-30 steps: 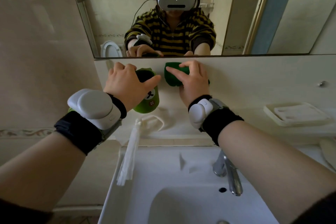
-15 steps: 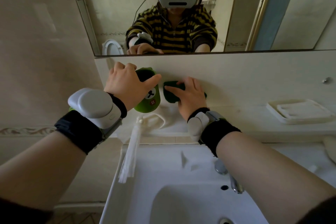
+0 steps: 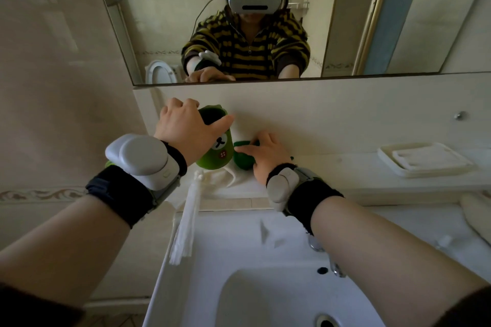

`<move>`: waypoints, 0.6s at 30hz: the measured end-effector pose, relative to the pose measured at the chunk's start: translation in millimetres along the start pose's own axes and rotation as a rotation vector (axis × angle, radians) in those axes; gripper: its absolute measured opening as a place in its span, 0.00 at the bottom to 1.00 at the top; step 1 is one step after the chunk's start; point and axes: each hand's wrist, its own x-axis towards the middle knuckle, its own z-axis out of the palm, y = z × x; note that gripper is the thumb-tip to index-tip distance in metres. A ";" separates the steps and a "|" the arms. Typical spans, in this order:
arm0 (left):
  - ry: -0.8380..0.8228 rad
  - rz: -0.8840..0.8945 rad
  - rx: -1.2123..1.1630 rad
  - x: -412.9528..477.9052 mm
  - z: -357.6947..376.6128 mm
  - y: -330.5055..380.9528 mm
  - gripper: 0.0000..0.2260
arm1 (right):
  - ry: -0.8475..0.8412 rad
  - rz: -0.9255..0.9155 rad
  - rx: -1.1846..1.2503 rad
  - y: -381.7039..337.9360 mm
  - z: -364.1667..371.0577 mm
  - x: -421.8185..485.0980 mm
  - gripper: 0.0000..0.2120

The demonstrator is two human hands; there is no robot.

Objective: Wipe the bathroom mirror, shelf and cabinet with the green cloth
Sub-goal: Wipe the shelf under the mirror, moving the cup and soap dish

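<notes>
Wiping the shelf [image 3: 332,167] at its left end: my right grip [image 3: 268,158] grasps the green cloth [image 3: 244,161] against it, my left grip [image 3: 186,130] holds the green cup [image 3: 218,156] tilted beside it; mirror [image 3: 345,21] and cabinet, I judge, remain.

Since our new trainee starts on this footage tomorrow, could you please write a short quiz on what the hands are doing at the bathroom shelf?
1. True or false: the right hand holds nothing.
2. What does the left hand grip? A) a toothbrush B) the green bear-face cup C) a sponge
3. Which white thing lies on the shelf to the right of both hands?
Key: 1 false, it holds the green cloth down at the shelf; 2 B; 3 the soap dish.
</notes>
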 end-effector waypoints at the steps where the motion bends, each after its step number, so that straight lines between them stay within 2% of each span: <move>1: -0.004 0.005 -0.008 -1.0 0.5 2.3 0.39 | -0.019 0.002 0.009 1.1 -4.4 -0.5 0.19; 8: -0.018 0.040 -0.055 -7.0 10.6 30.1 0.37 | 0.095 -0.032 -0.023 28.1 -48.1 -17.7 0.19; 18: -0.069 0.131 -0.088 -17.8 55.4 85.9 0.33 | 0.070 0.089 -0.125 99.1 -105.5 -56.9 0.25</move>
